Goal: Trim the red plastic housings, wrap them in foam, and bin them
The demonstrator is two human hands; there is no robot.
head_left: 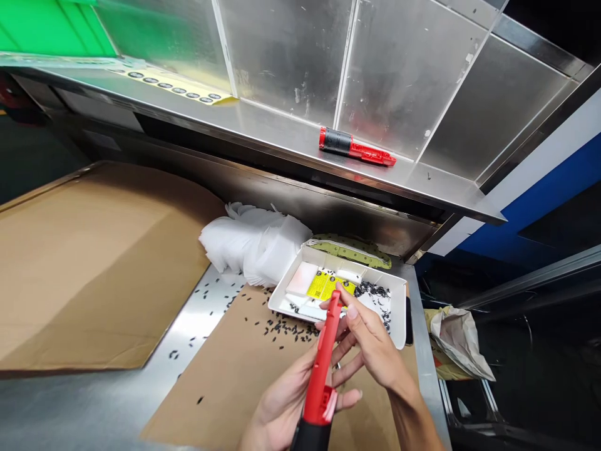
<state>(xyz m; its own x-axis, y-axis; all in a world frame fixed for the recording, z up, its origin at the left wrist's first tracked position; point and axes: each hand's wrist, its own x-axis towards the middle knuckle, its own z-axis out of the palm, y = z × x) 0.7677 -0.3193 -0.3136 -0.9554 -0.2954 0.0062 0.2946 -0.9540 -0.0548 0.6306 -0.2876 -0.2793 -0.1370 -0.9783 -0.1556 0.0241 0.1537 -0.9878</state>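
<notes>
My left hand (280,401) is closed around a red and black handheld tool (319,369), its slim red end pointing up and away from me and its black end running off the bottom of the view. One left fingertip shows past the tool's right side. Beside the red end, my right hand (375,347) has its fingers spread, some passing behind the tool; I cannot tell how firmly they touch it. Just beyond both hands lies a white tray (399,313) with a yellow label sheet (322,285), white pieces and small black parts (373,291).
Small black pieces (286,329) are scattered over the cardboard sheet (211,388) and metal table. A large cardboard box (94,269) stands left, white foam sheets (258,244) behind. A similar red and black tool (357,147) and a yellow sticker strip (173,86) lie on the shelf.
</notes>
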